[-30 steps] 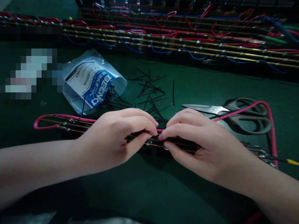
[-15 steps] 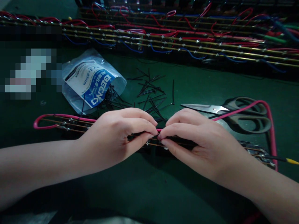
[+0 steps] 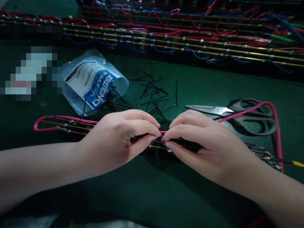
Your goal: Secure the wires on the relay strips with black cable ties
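Slim assembly of thin copper-coloured rods with silvery joints (image 3: 68, 126) lies lengthwise on the dark green work surface (image 3: 161, 190), in front of the person and under both hands, so its middle part is mostly covered. Thick pinkish-red cable (image 3: 247, 113) runs along its far edge, bends in a rounded loop at the left end, and on the right side rises over the handles of the scissors and turns down near the assembly's right end. The left hand (image 3: 123, 139) has its thumb and forefinger pressed together in a pinch at the middle of the assembly, but what is between them is hidden. The right hand (image 3: 199, 139) is curved just beside it, with fingertips and thumb gathered close at the same place; I cannot tell whether they grip something. Beyond the hands, many thin black plastic cable ties (image 3: 155, 91) are scattered, and more come out from the open clear plastic bag with blue and white label (image 3: 95, 82). Metal scissors with dark grey handles (image 3: 219, 110) lie beyond the right hand, blades pointing left. Farther away, long rows of brass-coloured rails (image 3: 166, 41) carry red and blue wires.
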The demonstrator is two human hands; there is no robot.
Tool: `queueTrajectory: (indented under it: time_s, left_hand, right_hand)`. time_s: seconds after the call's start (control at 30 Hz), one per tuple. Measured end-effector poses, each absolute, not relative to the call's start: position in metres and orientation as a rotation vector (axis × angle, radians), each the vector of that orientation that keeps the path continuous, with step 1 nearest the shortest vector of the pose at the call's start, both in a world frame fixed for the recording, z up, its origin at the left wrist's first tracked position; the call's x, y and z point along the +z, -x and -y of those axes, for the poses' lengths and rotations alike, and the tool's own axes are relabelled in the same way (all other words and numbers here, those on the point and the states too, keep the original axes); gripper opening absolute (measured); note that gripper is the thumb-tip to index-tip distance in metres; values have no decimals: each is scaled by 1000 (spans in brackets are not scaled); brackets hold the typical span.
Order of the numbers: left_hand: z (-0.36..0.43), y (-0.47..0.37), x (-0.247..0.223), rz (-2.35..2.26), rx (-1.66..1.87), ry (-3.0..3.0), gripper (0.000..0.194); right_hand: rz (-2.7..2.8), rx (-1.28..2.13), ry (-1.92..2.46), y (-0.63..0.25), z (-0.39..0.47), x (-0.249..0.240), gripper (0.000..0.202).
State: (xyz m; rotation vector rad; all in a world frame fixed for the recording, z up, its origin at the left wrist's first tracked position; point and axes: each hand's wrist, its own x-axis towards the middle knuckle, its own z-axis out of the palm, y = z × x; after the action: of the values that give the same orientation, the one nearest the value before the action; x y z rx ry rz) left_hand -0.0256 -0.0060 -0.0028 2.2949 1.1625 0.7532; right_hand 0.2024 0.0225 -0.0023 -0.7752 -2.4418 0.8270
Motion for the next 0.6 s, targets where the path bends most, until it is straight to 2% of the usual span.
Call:
queueTrajectory:
  time_s: [0.6]
  left_hand:
    - [7,26,-4,-1162,751,-2333,15]
  right_hand:
    - [2445,812,776,-200,-23,-3,13]
